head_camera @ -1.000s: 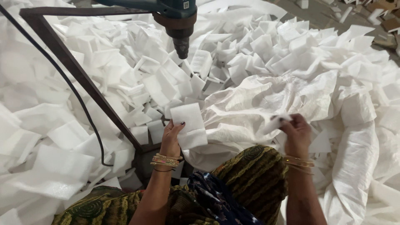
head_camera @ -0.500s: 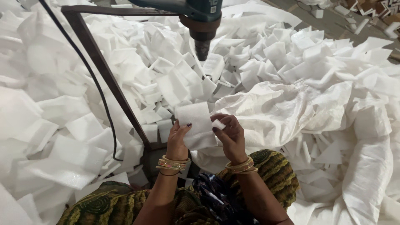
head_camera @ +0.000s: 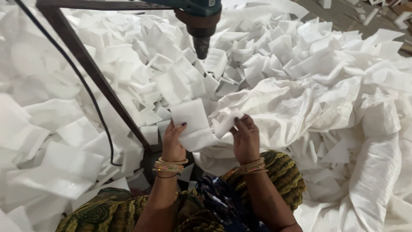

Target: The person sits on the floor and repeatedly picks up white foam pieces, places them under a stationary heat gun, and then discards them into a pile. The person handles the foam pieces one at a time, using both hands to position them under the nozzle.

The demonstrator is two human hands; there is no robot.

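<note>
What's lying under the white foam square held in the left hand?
Below the foam square in the left hand lies a second foam sheet, with loose foam pieces around. The right hand holds a smaller piece. Whatever lies deeper is covered.

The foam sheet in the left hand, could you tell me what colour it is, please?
Plain white, seen best in the head view: the foam sheet held by the left hand.
</note>
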